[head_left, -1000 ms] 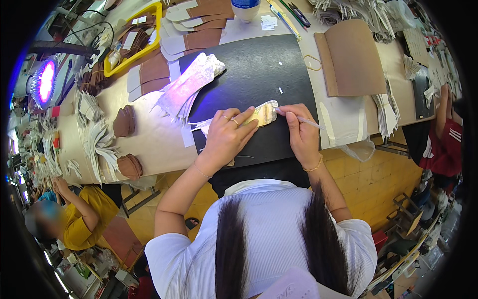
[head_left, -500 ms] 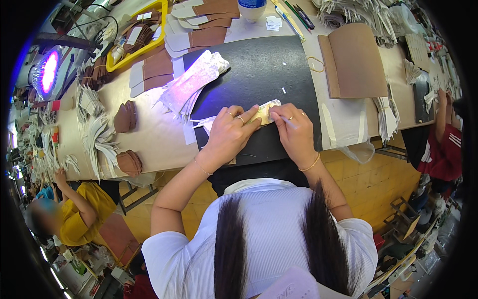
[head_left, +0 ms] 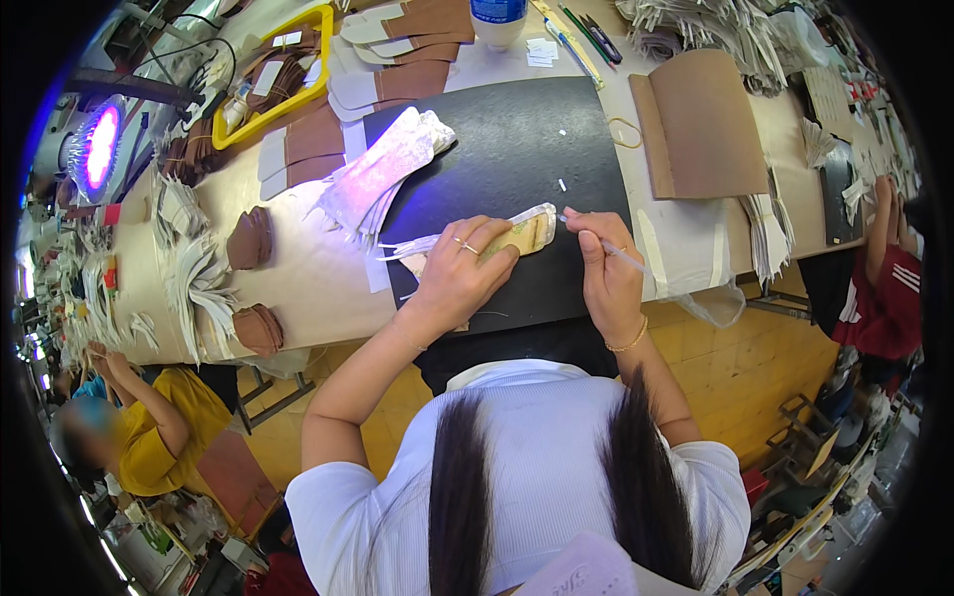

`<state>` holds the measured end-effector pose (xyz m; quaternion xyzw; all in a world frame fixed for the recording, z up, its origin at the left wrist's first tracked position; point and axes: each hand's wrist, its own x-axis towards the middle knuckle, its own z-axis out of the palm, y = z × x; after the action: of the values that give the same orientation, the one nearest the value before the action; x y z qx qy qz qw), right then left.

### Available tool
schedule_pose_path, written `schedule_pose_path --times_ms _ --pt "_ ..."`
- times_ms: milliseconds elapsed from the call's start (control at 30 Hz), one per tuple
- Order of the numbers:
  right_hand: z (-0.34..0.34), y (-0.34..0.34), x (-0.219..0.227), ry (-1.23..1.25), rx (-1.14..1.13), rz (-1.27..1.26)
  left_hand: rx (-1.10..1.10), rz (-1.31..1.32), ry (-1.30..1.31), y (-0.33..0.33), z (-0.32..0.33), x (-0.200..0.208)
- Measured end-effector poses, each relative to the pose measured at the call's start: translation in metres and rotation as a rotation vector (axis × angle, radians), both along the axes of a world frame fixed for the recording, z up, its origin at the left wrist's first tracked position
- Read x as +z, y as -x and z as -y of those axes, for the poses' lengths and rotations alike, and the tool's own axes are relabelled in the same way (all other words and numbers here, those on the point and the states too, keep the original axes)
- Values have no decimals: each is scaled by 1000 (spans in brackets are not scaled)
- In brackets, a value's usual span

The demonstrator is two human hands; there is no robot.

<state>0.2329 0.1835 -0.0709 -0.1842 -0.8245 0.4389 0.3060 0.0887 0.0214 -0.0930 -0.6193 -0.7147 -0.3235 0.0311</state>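
Both hands are set on a black rectangular work mat [head_left: 517,159].
A tan sole-shaped insole piece [head_left: 525,234] is pressed flat under the left hand [head_left: 459,280]; a thin white stick [head_left: 618,252] is pinched by the right hand [head_left: 608,280], just right of it. A yellow plastic tray [head_left: 266,109] is seen far left.

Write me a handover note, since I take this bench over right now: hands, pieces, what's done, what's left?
Left hand presses a tan insole-shaped piece flat on the black mat.
Right hand holds a thin brush, tip at the piece's right end.
A stack of pale pieces lies at the mat's left edge; whether those are finished or waiting cannot be told.
Left: the piece in hand.
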Motion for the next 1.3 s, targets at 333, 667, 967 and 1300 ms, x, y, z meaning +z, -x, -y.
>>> schedule_pose_path --times_ms 333,667,967,1300 --pt "12 9 -23 161 92 9 250 314 19 32 26 50" --pt "4 8 -24 72 45 -7 375 25 -27 95 31 40" --pt "4 2 -30 171 -12 -9 53 155 117 7 -1 5" --pt "0 2 -28 154 32 36 68 133 119 1 -3 2"
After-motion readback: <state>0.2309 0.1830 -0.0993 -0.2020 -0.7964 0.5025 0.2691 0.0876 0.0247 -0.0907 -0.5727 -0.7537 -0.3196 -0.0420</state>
